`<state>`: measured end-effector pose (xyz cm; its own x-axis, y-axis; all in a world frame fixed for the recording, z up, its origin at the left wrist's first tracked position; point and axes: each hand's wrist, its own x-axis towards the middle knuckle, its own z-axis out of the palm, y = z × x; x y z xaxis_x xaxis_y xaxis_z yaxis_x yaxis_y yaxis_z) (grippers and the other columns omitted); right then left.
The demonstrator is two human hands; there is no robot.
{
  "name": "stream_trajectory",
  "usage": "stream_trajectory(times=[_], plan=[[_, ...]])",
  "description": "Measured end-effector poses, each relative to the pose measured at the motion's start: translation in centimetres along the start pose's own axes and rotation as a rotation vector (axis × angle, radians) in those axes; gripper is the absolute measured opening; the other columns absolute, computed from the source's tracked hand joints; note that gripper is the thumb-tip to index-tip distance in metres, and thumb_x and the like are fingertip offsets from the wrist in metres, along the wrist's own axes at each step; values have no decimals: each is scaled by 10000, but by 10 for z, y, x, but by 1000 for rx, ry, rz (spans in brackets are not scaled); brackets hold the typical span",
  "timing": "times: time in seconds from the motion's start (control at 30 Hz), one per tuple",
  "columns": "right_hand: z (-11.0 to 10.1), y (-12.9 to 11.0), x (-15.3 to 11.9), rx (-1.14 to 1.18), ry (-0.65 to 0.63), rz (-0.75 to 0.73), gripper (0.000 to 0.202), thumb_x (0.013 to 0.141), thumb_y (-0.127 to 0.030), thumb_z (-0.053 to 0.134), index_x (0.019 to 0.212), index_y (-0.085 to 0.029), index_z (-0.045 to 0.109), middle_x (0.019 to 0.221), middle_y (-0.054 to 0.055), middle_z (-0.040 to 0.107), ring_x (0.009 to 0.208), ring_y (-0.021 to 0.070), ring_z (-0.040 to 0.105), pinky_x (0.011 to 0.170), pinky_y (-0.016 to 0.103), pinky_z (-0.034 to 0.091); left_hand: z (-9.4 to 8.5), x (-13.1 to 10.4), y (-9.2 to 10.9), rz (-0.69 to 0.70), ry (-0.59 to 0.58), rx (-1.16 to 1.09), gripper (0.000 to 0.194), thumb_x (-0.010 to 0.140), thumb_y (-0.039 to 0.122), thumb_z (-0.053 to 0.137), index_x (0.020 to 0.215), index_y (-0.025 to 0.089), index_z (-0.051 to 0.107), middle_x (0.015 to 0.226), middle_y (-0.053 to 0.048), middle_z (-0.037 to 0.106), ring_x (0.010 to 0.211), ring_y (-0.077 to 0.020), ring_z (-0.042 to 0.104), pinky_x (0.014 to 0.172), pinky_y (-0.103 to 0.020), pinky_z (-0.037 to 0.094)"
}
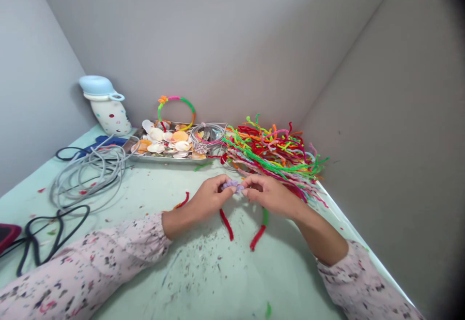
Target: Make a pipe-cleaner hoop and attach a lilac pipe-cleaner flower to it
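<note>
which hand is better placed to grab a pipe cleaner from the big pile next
Probably the right hand: the pile of pipe cleaners lies just beyond it, while the left hand is farther away, nearer the shell tray. Both hands pinch the lilac fuzzy piece, so the left could hold it alone.

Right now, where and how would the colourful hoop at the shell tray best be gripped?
I'd pinch the colourful hoop by its upper-right green stretch, from the front and above. It stands roughly upright, that slim arc clear of the shells; the wall rises behind, and an orange tuft sits upper left.
</note>
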<state>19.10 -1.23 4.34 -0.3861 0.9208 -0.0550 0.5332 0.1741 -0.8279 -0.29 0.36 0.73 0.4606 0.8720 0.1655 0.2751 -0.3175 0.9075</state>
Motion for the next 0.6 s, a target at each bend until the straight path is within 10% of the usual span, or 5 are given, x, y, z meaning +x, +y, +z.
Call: stream_trajectory(times=[0.4,0.6], plan=[[10,-3,1,35,0,153,131,783,-253,503,730,-172,591,579,-32,543,536,100,469,518,222,347,0,-7,11,53,25,333,128,819,253,493,735,164,528,649,28,483,600,-113,396,547,-238,259],[12,-4,3,158,75,76,147,774,-322,580,825,-185,589,677,-19,593,566,104,513,497,215,379,2,-4,5,-11,-58,107,104,803,259,534,792,163,569,669,31,514,598,-102,414,534,-216,284]])
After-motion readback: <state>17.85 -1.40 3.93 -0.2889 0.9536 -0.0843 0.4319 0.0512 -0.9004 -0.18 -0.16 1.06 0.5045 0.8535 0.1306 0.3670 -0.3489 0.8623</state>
